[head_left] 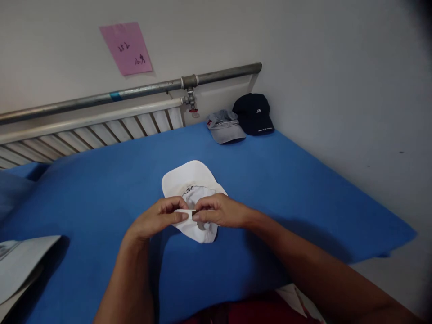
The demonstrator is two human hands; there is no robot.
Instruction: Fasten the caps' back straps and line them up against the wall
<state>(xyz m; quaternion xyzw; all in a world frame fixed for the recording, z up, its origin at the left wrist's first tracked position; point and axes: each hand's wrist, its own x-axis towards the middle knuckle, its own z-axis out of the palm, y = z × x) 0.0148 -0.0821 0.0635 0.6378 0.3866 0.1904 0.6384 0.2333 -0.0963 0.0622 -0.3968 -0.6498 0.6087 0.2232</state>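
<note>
A white cap (189, 180) lies on the blue sheet (101, 193) in front of me, brim pointing away. My left hand (158, 218) and my right hand (218, 210) meet over its rear edge. Both pinch the white back strap (187, 213) of the cap between thumb and fingers, fingertips almost touching. The crown is crumpled under my hands.
A grey cap (224, 127) and a dark navy cap (254, 114) sit at the far corner by the wall. A radiator (101, 130) and a metal pipe (135, 92) run along the back wall under a pink note (127, 48). White paper (20, 261) lies at the left edge.
</note>
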